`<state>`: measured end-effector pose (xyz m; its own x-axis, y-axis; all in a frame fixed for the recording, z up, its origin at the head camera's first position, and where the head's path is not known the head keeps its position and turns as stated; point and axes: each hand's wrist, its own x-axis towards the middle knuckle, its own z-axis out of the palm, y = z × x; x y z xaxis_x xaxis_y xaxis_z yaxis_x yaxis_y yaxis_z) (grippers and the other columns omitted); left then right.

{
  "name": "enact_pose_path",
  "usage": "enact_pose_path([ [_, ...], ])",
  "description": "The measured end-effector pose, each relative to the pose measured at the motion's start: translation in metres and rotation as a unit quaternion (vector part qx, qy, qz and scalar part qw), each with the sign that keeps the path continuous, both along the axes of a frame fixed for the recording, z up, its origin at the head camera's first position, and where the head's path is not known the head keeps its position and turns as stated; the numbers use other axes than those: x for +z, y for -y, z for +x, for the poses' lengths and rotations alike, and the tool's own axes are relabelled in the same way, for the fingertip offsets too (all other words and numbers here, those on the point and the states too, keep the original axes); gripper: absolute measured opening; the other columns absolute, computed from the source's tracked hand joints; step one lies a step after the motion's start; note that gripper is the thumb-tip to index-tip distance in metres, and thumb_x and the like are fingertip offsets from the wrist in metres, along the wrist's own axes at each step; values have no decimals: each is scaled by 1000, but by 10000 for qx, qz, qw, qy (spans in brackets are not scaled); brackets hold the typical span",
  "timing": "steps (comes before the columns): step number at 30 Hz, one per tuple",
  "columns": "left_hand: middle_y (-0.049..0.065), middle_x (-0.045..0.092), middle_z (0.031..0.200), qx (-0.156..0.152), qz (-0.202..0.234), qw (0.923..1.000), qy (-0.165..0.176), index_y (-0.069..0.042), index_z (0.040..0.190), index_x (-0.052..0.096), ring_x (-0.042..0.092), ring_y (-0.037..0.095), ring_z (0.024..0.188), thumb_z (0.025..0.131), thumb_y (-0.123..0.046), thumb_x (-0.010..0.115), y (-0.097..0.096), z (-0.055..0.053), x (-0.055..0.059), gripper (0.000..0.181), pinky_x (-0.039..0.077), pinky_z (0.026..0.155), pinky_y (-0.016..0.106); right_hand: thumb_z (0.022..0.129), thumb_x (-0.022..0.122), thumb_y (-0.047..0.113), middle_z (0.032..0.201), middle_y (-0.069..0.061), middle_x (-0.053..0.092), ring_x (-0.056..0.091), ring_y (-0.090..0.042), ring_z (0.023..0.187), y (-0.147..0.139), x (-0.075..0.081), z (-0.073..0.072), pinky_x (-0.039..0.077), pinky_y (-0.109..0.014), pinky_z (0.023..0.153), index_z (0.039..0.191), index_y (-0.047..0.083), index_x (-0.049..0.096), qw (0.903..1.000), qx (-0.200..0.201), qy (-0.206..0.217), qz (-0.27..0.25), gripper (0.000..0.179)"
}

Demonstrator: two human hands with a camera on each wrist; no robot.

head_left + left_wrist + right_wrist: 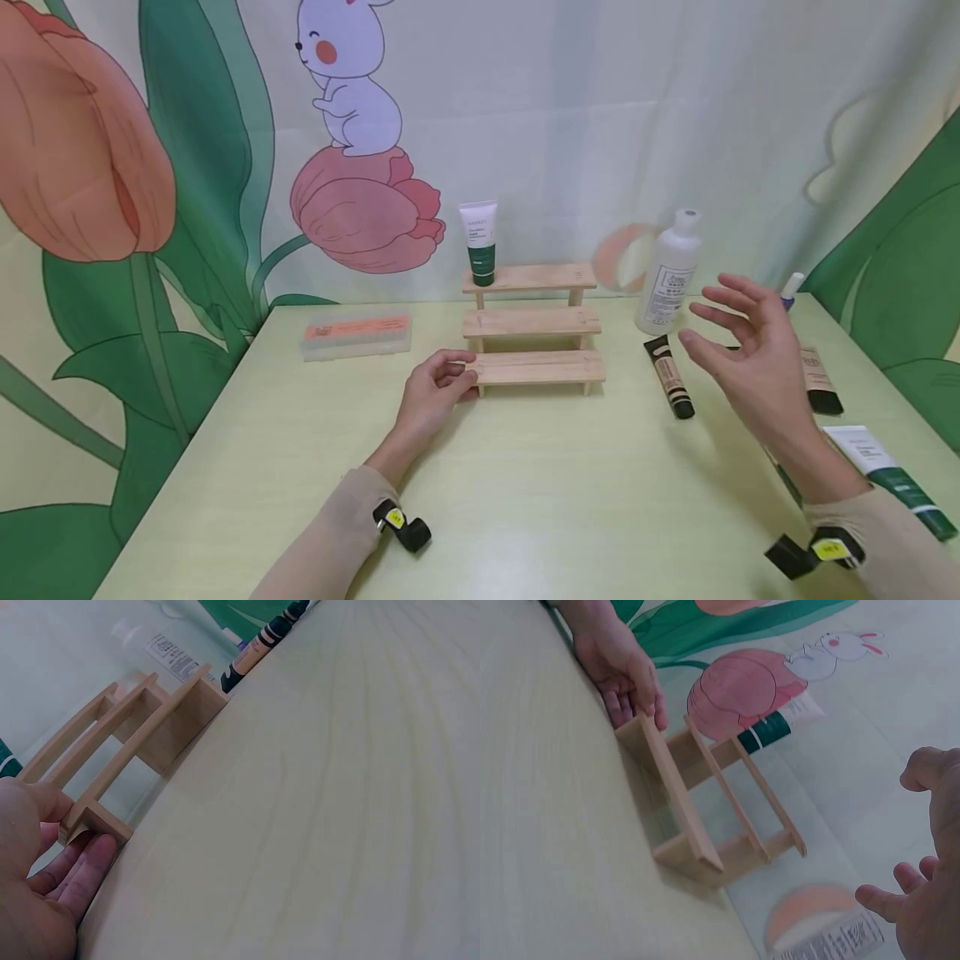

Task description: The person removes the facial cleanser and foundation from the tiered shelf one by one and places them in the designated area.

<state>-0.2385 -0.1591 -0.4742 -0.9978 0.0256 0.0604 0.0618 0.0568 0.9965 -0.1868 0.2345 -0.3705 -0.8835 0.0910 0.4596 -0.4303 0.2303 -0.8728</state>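
Observation:
A three-step wooden shelf [534,321] stands on the table. My left hand [433,387] grips the left end of its lowest step; in the left wrist view the thumb lies on top and the fingers [96,866] reach underneath. On the left of the top step stands a white and green tube [481,242], cap down. My right hand [761,358] is raised over the right side of the table, fingers spread apart and holding nothing. Nearest to it are a white bottle [667,279], upright, and a small black and beige tube [670,379] lying flat.
On the right lie a beige tube with a black cap [821,379] and another white and green tube [892,475], with a white-tipped item [791,287] behind the hand. A clear flat box with an orange label [357,333] lies at the back left. A printed curtain [525,108] hangs behind.

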Motion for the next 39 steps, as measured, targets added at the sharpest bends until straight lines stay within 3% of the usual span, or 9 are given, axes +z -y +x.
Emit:
enact_pose_path([
  [9, 14, 70, 108, -39, -36, 10000, -16, -6, 130, 77, 76, 22, 96, 105, -2, 77, -2, -1, 2, 25, 71, 90, 36, 96, 81, -7, 151, -8, 55, 62, -28, 138, 40, 17, -23, 64, -19, 98, 161, 17, 50, 9942, 744, -202, -749, 76],
  [12, 14, 70, 108, -17, -76, 10000, -14, -6, 130, 77, 76, 22, 96, 105, -3, 76, -2, -1, 4, 25, 71, 91, 36, 96, 82, -5, 152, -9, 55, 60, -31, 140, 53, 21, -29, 64, -20, 100, 160, 17, 51, 9927, 882, -245, -790, 75],
  [22, 15, 71, 109, 47, -87, 9999, -36, -6, 130, 77, 77, 23, 97, 105, -3, 76, 2, -1, 5, 25, 72, 90, 36, 96, 84, 2, 154, -12, 54, 58, -37, 142, 97, 31, -53, 63, -24, 105, 161, 17, 50, 9917, 1105, -326, -563, 74],
  [30, 13, 70, 107, -7, 13, 10000, -22, -5, 129, 77, 75, 21, 95, 105, -2, 76, 2, -1, 2, 25, 72, 90, 36, 97, 87, 11, 155, -10, 55, 60, -35, 143, 130, 37, -83, 62, -43, 114, 161, 20, 50, 9918, 1162, -291, -441, 74],
  [39, 13, 70, 106, -18, -5, 10000, -11, -5, 129, 77, 75, 20, 94, 105, -1, 76, 1, -1, -1, 25, 72, 90, 37, 96, 90, 13, 153, -13, 57, 62, -35, 140, 163, 31, -117, 65, -44, 109, 160, 19, 51, 9912, 1245, -138, -429, 75],
])
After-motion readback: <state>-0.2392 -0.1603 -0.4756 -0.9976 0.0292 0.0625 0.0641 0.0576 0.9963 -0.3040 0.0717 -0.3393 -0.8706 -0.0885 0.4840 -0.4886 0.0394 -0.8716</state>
